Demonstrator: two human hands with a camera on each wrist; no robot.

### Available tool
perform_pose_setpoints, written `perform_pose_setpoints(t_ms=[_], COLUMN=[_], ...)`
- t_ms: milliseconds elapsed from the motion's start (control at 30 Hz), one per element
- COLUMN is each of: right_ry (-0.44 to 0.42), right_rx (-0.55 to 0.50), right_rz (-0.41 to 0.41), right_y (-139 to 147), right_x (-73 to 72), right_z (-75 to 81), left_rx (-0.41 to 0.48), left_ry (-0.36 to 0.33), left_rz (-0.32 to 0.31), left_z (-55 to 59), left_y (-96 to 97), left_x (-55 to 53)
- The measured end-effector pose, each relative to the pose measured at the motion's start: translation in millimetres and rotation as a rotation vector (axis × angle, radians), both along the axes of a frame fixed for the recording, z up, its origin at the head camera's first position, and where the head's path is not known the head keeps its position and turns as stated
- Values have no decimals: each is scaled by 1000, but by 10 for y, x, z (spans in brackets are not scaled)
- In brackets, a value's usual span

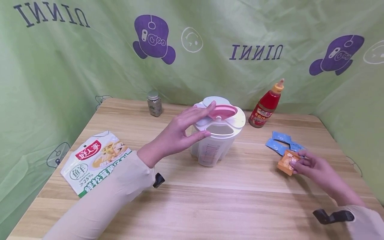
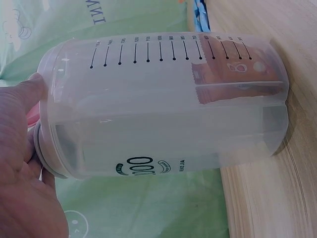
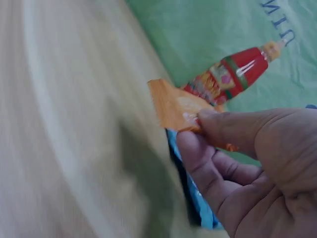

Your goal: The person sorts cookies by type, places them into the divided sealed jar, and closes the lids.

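Note:
A translucent dispenser (image 1: 210,150) with a white lid stands upright on the table, the pink flap (image 1: 223,112) raised above one opening. My left hand (image 1: 186,128) grips the lid's side, thumb at the rim and fingers by the flap. Through the clear wall, the left wrist view shows an orange packet (image 2: 237,67) lying at the bottom. Between thumb and fingers, my right hand (image 1: 313,168) pinches another small orange sachet (image 1: 288,162). Several blue sachets (image 1: 281,136) lie just beyond it; in the right wrist view the hand partly hides them.
A red sauce bottle (image 1: 265,108) with a yellow cap stands at the back right. Farther left is a small spice jar (image 1: 154,105). A white food pouch (image 1: 93,160) lies flat beside the left forearm. Green printed cloth (image 1: 105,66) hangs behind the wooden table (image 1: 210,206).

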State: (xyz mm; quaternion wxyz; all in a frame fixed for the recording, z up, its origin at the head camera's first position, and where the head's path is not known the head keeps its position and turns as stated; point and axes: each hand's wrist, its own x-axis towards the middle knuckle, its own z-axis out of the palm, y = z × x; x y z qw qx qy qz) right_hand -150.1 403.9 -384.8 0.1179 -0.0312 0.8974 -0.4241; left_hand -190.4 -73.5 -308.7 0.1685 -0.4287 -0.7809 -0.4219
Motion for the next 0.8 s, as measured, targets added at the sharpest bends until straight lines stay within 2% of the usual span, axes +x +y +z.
perform_pose_setpoints(t_ms=[167, 300, 467, 600, 800], right_ry=[-29, -46, -2, 80, 164], right_rx=[-297, -543, -784, -825, -783], right_rz=[-41, -85, -55, 14, 55], right_y=[-95, -250, -512, -750, -1074], right_x=[-62, -103, -141, -169, -154], right_z=[93, 224, 435, 633, 922], left_rx=[-2, -2, -2, 0, 2], left_ry=[2, 3, 4, -1, -7], left_rz=[3, 1, 1, 1, -2], left_z=[0, 0, -2, 4, 7], left_y=[-3, 0, 1, 2, 2], left_x=[-2, -2, -3, -4, 2])
